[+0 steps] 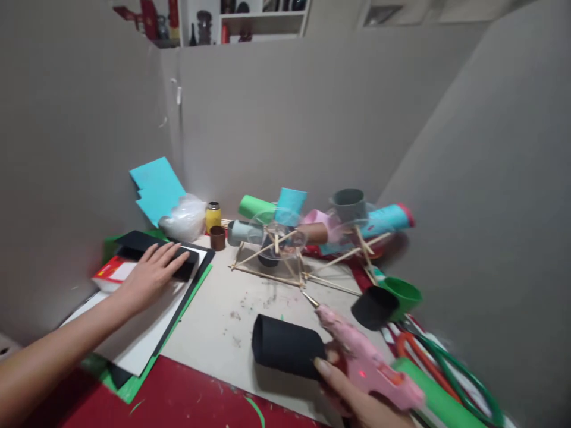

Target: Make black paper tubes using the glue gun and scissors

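Observation:
My left hand (154, 273) lies with fingers stretched over a folded black paper (143, 242) on the stack of sheets at the left. In my right hand (348, 389) are a black paper tube (288, 348), pinched near its right end, and a pink glue gun (357, 351) with a red light on its side. The gun's metal nozzle points up and left, close to a frame of thin wooden sticks (267, 276). Coloured paper tubes are fixed around clear discs on that frame, among them a light blue tube (291, 205) and a green tube (257, 207).
A red and white box (109, 271) sits by the white sheet (147, 333) at the left. Behind are a yellow jar (213, 217), a brown paper ring (217, 238) and a plastic bag (185, 218). Scissors (446, 362) and a green paper cup (404, 291) lie at the right. Grey partitions enclose the table.

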Motion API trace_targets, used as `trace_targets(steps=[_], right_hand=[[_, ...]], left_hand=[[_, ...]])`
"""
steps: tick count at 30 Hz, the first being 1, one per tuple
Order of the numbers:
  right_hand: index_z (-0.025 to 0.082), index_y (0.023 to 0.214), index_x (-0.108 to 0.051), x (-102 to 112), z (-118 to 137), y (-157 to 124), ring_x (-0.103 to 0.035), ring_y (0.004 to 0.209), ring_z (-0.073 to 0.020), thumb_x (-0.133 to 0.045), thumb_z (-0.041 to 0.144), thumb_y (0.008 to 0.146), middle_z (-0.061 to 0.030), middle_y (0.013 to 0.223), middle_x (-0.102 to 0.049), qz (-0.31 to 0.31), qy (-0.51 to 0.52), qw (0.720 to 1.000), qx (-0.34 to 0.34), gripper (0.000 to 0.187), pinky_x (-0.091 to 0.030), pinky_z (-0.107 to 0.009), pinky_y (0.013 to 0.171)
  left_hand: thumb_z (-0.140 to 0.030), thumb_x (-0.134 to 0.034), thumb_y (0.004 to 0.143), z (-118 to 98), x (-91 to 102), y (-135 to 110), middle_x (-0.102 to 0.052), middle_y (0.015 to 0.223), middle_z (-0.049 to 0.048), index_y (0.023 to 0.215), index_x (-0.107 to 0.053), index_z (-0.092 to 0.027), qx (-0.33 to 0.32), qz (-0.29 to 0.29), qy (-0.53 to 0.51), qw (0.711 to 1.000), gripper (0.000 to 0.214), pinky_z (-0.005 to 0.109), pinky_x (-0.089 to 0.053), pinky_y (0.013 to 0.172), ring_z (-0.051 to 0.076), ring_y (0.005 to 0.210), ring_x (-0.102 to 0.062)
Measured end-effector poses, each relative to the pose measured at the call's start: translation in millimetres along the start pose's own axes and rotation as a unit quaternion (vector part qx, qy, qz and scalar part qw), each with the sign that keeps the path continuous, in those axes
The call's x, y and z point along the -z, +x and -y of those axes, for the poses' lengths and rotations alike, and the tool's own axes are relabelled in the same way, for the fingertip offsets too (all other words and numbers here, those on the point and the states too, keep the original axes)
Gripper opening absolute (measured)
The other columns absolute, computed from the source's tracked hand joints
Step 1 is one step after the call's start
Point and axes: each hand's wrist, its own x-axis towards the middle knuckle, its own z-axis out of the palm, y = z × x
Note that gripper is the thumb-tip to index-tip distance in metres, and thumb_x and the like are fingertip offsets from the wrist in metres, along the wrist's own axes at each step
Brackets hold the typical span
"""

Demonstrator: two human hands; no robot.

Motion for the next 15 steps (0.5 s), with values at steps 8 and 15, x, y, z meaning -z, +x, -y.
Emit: trace_targets(steps=[8,15], right_hand=[[0.019,0.076,-0.061,3,2,1,-0.049,0.058,-0.0126,-0.078,0.047,0.067,0.0041,0.062,-0.055,0.05,0.027,0.998,-0.034,0.034,-0.041,-0.024,0.057],[0.019,0.079,-0.064,10,-8,7,-0.052,0.064,-0.0143,-0.072,0.044,0.075,0.0025,0.067,-0.056,0.1,-0.003,0.995,0.004,0.026,-0.044,-0.026,0.063]], left_hand=[[-0.011,-0.035,0.079,28,-25.8,17,-0.069,0.114,0.0161,0.112,-0.069,-0.017,-0.015,0.004,0.091,0.996,0.048,0.052,-0.04,0.099,0.034,0.112,-0.06],[-0.026,-0.03,0.081,42,-15.6,25,-0.072,0.096,-0.0024,0.104,-0.064,-0.03,0.003,-0.077,0.05,0.996,0.041,0.041,-0.046,0.089,0.025,0.097,-0.062]])
